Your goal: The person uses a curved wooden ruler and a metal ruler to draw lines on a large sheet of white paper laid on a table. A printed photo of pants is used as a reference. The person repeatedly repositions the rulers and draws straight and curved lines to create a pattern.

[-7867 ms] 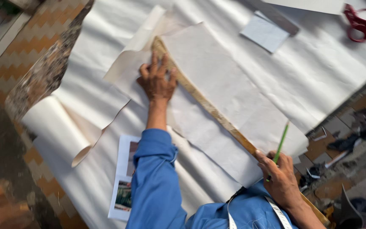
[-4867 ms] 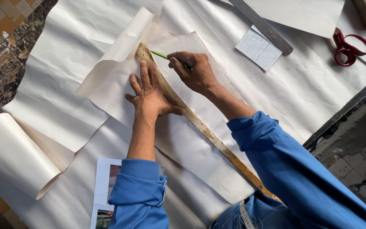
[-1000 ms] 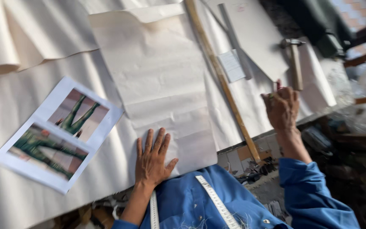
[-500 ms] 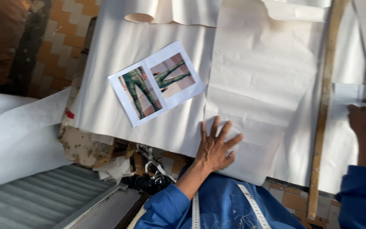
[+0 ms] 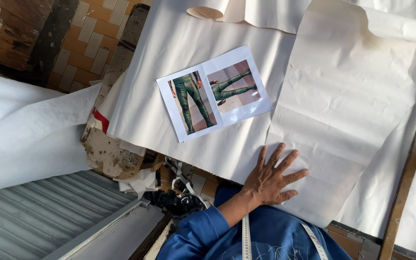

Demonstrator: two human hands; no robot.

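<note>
Since half a second ago, the right hand, which showed at the right edge of the frame beside the wooden straightedge, has slipped out of view, and the printed photo sheet now sits nearer the centre and fills more of the picture. Only the left hand [image 5: 271, 179] is visible, in the lower middle of the frame, coming out of a blue sleeve [image 5: 203, 233]. It lies palm down with its fingers [image 5: 285, 160] spread wide and flat, gripping nothing, pressing on the lower left corner of a creased cream pattern paper [image 5: 357, 101]. That paper runs from the hand up to the upper right of the frame, lying on top of a larger white sheet [image 5: 179, 53] that covers the worktop. Just above and left of the hand, well clear of the fingers, rests the printed photo sheet [image 5: 215, 91], a white page with two colour pictures of legs in dark green trousers. A long wooden straightedge [image 5: 410, 168] runs down the right edge of the frame, just beside the pattern paper. A white measuring tape [image 5: 246, 238] hangs over the blue garment at the bottom. A rolled end of paper [image 5: 208, 10] curls at the top centre. White cloth [image 5: 25, 135] drapes across the left side, with tan floor tiles [image 5: 90, 45] in the upper left.
</note>
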